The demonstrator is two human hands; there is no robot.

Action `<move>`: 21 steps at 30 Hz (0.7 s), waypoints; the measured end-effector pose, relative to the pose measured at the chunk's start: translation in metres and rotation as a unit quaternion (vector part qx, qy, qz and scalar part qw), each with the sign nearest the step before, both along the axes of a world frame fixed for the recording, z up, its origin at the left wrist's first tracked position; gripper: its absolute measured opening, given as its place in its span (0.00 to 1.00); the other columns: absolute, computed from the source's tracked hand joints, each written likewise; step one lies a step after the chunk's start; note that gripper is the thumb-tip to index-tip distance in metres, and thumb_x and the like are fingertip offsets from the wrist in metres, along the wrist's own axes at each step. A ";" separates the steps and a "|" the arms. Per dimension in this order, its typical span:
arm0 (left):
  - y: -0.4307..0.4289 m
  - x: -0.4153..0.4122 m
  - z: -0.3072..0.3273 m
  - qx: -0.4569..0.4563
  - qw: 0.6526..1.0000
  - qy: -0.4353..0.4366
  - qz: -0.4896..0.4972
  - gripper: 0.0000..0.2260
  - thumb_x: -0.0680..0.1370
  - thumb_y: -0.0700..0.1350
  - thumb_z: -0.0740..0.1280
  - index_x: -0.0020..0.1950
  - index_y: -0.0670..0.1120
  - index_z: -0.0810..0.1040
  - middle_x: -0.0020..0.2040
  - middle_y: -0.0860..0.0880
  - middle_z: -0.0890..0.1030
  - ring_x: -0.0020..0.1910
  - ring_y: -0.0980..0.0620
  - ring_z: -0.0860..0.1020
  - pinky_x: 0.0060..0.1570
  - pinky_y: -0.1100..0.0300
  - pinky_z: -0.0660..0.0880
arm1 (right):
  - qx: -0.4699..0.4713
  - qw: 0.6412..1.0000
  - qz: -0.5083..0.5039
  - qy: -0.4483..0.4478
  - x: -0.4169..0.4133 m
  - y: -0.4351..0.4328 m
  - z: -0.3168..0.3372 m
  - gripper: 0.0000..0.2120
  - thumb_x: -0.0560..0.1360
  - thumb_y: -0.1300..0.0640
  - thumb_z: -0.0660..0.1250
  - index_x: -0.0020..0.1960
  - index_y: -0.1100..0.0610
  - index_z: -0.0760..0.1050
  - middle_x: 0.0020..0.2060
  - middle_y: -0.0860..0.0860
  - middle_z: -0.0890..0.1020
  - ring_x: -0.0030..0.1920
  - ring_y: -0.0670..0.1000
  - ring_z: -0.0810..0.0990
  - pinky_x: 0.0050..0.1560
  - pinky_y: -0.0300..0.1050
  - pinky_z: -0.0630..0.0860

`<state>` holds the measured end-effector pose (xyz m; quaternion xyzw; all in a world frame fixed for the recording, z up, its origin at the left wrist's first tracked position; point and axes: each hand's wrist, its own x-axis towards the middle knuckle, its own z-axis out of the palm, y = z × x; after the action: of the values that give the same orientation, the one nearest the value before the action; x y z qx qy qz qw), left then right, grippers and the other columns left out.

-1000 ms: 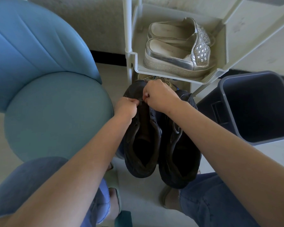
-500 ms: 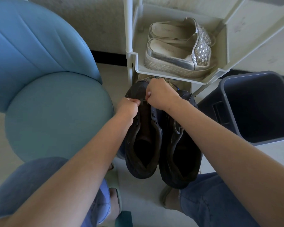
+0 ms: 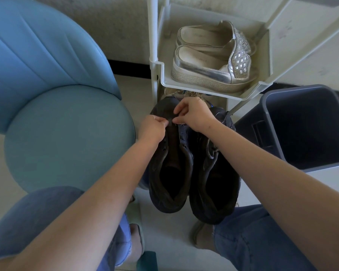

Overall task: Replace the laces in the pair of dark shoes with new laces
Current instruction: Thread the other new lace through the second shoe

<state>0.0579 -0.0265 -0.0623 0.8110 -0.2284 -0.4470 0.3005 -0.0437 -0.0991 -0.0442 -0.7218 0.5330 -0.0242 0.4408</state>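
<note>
Two dark shoes stand side by side on the floor, toes pointing away from me. The left shoe (image 3: 169, 173) has bare eyelets along its opening. The right shoe (image 3: 215, 184) still carries a lace near its tongue. My left hand (image 3: 154, 127) and my right hand (image 3: 194, 114) meet over the left shoe's toe end. Both pinch a short dark lace (image 3: 170, 121) between thumb and forefinger at the lowest eyelets. The rest of the lace is hidden under my fingers.
A blue padded chair (image 3: 67, 133) fills the left. A white shoe rack (image 3: 250, 96) with silver slip-on shoes (image 3: 209, 71) stands just beyond the dark shoes. A grey bin (image 3: 305, 126) sits at the right. My knees in jeans frame the bottom.
My right hand has opened slightly from a tight fist into a pinch, and both hands have shifted a little on the left shoe's toe end. The shoes have stayed in place.
</note>
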 end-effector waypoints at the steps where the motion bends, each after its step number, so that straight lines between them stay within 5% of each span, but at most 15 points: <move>1: 0.000 0.000 -0.001 -0.001 0.999 -0.038 -0.031 0.09 0.79 0.41 0.63 0.57 0.41 0.78 0.57 0.42 0.80 0.57 0.44 0.76 0.53 0.56 0.71 | -0.001 1.000 0.001 -0.002 0.000 0.001 -0.001 0.09 0.69 0.64 0.75 0.48 0.58 0.79 0.36 0.48 0.78 0.36 0.43 0.75 0.37 0.31 0.69; 7: 0.005 0.002 0.000 -0.017 0.984 -0.152 -0.087 0.11 0.77 0.38 0.63 0.58 0.44 0.78 0.57 0.46 0.80 0.56 0.48 0.77 0.50 0.62 0.70 | -0.051 0.997 0.042 0.033 0.007 0.009 -0.004 0.08 0.72 0.66 0.69 0.50 0.57 0.80 0.45 0.52 0.81 0.48 0.53 0.80 0.56 0.47 0.76; 16: 0.008 0.007 0.003 -0.051 0.956 -0.243 -0.153 0.12 0.76 0.40 0.65 0.57 0.46 0.82 0.57 0.45 0.80 0.55 0.48 0.78 0.56 0.56 0.74 | -0.117 0.984 0.075 0.108 0.011 0.011 -0.001 0.12 0.74 0.66 0.63 0.53 0.56 0.78 0.53 0.54 0.81 0.56 0.55 0.77 0.51 0.43 0.71; 21: 0.009 0.007 0.003 -0.054 0.952 -0.257 -0.158 0.07 0.75 0.42 0.69 0.52 0.45 0.82 0.55 0.45 0.78 0.51 0.47 0.77 0.46 0.56 0.72 | -0.126 0.984 0.094 0.083 0.009 0.014 -0.002 0.11 0.73 0.67 0.64 0.52 0.55 0.78 0.50 0.53 0.80 0.52 0.55 0.78 0.52 0.47 0.74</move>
<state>0.0652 -0.0177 -0.0592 0.8344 -0.4473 -0.2519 0.2006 -0.0350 -0.0847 -0.0461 -0.8183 0.4898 0.0100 0.3007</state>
